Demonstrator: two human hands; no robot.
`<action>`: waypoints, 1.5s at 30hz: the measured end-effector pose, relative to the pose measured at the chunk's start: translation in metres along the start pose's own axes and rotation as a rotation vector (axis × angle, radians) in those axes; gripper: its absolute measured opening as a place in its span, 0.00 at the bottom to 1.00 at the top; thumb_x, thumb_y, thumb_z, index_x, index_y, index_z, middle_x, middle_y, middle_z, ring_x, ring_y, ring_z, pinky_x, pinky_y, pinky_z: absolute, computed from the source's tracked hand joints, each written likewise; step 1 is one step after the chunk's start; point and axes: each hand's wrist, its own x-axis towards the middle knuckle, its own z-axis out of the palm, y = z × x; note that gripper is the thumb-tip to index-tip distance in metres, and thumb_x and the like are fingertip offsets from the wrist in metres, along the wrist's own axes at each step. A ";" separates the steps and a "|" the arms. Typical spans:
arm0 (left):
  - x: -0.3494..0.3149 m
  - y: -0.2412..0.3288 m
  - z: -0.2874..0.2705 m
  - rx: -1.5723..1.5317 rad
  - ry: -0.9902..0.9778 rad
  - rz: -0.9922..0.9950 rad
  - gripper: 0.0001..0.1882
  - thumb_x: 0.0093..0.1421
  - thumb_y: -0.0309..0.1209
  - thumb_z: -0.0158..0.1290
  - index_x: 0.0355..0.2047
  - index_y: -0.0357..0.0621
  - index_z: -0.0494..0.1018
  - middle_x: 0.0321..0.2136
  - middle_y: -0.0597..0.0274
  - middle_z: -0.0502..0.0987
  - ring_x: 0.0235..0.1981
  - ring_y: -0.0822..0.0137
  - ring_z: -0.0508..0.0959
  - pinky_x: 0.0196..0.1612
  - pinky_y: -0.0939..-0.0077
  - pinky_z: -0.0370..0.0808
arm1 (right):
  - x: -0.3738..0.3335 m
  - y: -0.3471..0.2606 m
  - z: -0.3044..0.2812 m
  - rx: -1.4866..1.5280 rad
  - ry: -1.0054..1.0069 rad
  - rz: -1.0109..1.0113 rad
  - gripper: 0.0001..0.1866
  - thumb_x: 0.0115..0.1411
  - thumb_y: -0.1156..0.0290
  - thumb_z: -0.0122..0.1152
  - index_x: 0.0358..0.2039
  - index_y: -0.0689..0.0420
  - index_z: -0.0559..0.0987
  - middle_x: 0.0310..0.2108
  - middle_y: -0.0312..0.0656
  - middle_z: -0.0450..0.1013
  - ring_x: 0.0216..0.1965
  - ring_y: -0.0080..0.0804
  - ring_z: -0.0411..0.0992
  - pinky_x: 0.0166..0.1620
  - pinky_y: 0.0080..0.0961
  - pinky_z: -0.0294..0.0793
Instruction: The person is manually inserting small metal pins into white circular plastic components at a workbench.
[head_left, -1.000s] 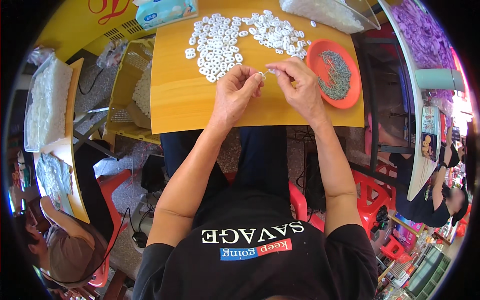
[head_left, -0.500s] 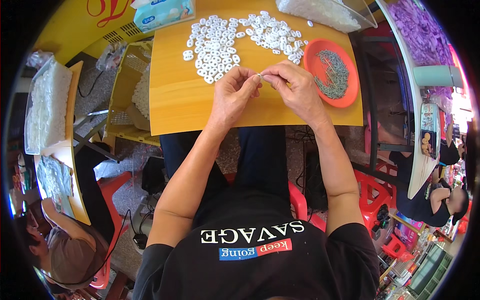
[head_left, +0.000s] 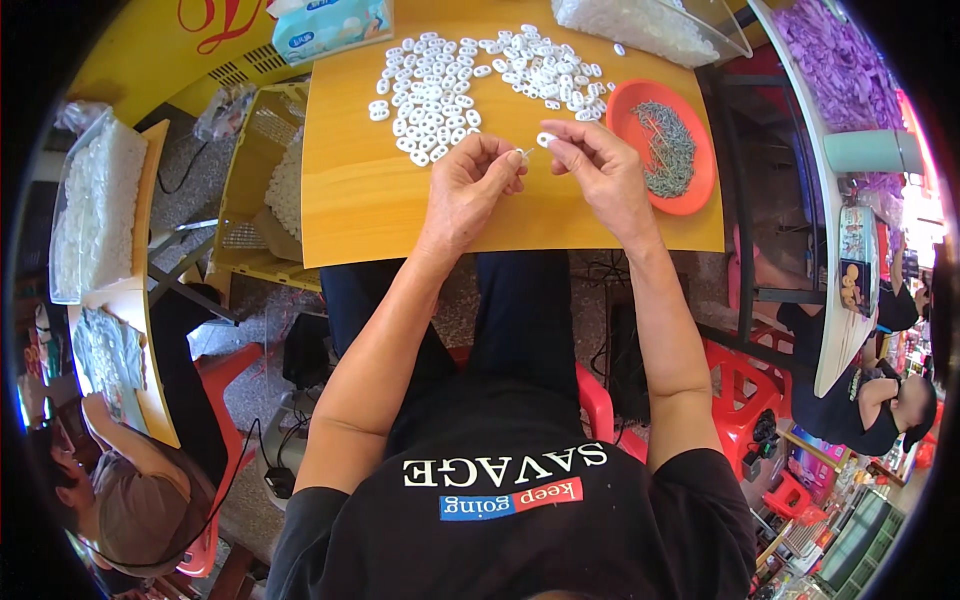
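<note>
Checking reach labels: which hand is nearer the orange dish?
Right. The right hand is at the left edge of the orange dish; the left hand is farther left.

Black short-sleeved T-shirt (head_left: 510, 560); large white lettering (head_left: 505, 466) across front, upside down from wearer's view; blue-and-red printed strip (head_left: 511, 499) alongside; dark trousers (head_left: 525, 320); forearms (head_left: 375, 340) bare.

Wood-grain table (head_left: 400, 222) at twelve o'clock; yellow vented panel (head_left: 140, 65) at ten; speckled grey floor (head_left: 262, 328) at nine; red plastic chairs (head_left: 222, 388) at eight and four; bright light (head_left: 930, 195) glares along the rim between two and three.
</note>
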 end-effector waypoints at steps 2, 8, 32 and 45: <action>0.000 0.000 -0.001 -0.002 -0.001 0.001 0.08 0.62 0.29 0.54 0.34 0.35 0.72 0.26 0.62 0.77 0.26 0.77 0.75 0.30 0.83 0.72 | -0.003 0.001 0.003 0.082 0.036 0.026 0.12 0.62 0.74 0.59 0.46 0.63 0.78 0.32 0.35 0.76 0.31 0.18 0.73 0.36 0.16 0.74; 0.000 0.000 0.000 0.000 0.004 -0.004 0.08 0.62 0.29 0.54 0.34 0.34 0.71 0.26 0.62 0.77 0.25 0.76 0.75 0.30 0.83 0.72 | -0.007 0.003 0.016 0.194 0.094 0.076 0.12 0.63 0.72 0.59 0.45 0.63 0.78 0.33 0.37 0.77 0.31 0.19 0.74 0.37 0.16 0.75; 0.003 -0.001 -0.002 -0.031 0.040 0.018 0.08 0.62 0.28 0.55 0.34 0.33 0.72 0.25 0.61 0.77 0.24 0.75 0.75 0.29 0.82 0.72 | -0.010 0.003 0.040 0.121 0.236 -0.016 0.10 0.59 0.77 0.62 0.41 0.65 0.79 0.36 0.40 0.78 0.34 0.21 0.76 0.37 0.17 0.77; 0.003 0.001 -0.002 -0.048 0.040 -0.006 0.07 0.63 0.26 0.53 0.34 0.33 0.72 0.25 0.61 0.76 0.24 0.74 0.75 0.29 0.81 0.72 | -0.006 0.001 0.040 -0.038 0.240 -0.213 0.07 0.56 0.79 0.63 0.37 0.64 0.80 0.30 0.43 0.75 0.30 0.28 0.76 0.34 0.21 0.76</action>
